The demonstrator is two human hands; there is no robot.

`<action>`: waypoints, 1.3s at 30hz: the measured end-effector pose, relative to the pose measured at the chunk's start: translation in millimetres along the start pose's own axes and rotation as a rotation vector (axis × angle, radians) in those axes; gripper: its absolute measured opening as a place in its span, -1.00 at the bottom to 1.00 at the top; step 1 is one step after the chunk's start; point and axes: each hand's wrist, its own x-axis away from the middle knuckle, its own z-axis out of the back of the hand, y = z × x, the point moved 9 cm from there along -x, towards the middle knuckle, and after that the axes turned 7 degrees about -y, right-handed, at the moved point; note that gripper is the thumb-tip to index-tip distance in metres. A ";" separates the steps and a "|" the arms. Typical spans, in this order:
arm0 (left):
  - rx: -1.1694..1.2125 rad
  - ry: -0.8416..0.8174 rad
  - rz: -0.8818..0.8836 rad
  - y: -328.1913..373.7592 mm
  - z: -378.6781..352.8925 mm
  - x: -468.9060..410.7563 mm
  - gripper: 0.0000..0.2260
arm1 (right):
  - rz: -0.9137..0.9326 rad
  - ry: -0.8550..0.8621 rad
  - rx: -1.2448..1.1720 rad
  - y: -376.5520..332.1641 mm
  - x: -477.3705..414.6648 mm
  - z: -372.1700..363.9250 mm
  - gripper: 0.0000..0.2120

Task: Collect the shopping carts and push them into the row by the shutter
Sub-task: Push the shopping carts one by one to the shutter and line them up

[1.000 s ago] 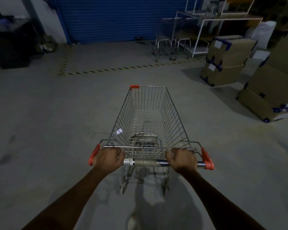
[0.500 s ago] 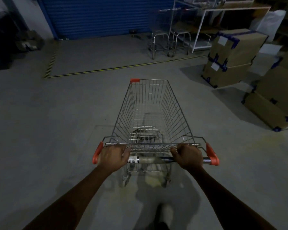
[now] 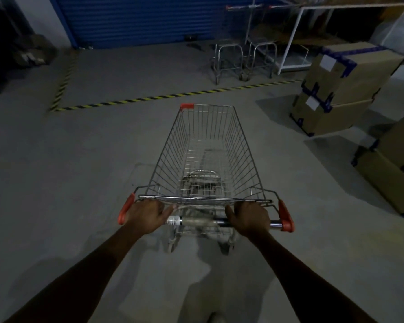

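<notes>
An empty wire shopping cart (image 3: 208,145) with orange corner caps rolls on the grey floor in front of me. My left hand (image 3: 145,214) grips the left end of its handle bar (image 3: 196,222), and my right hand (image 3: 250,217) grips the right end. Ahead, past a yellow-black floor stripe (image 3: 173,96), two more carts (image 3: 240,54) stand nested side by side near the blue shutter (image 3: 138,19).
Stacked cardboard boxes (image 3: 341,89) with blue tape stand at the right, with more boxes (image 3: 392,169) nearer me. A white metal rack (image 3: 296,38) is behind the parked carts. Dark clutter (image 3: 16,52) lies at the far left by the wall.
The cart and I have rolled forward toward the shutter. The floor stripe, parked carts and boxes are closer. Both hands keep their grip on the handle.
</notes>
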 end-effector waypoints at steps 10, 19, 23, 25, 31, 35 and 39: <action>0.029 -0.050 -0.006 -6.1 50.2 -149.9 -0.32 | 0.042 0.036 -0.013 19.2 -147.6 30.8 -0.27; 0.046 -0.152 -0.060 -25.8 102.9 -280.3 -0.28 | 0.035 -0.002 -0.108 20.1 -287.6 56.4 -0.55; 0.066 -0.133 -0.098 -42.9 122.2 -339.8 -0.28 | -0.001 -0.001 -0.156 18.0 -345.9 68.6 -0.54; 0.056 -0.106 -0.074 -57.9 131.8 -370.4 -0.30 | -0.012 0.000 -0.155 14.1 -376.5 74.4 -0.50; 0.072 -0.134 -0.143 -76.9 165.6 -440.8 -0.36 | -0.032 -0.028 -0.130 -1.1 -454.7 88.6 -0.52; 0.092 -0.164 -0.145 -95.7 179.3 -489.5 -0.25 | -0.021 -0.035 -0.090 -8.6 -506.7 95.4 -0.43; 0.164 -0.168 -0.142 -112.6 196.0 -545.3 -0.22 | 0.000 -0.013 -0.110 -12.5 -561.6 108.0 -0.44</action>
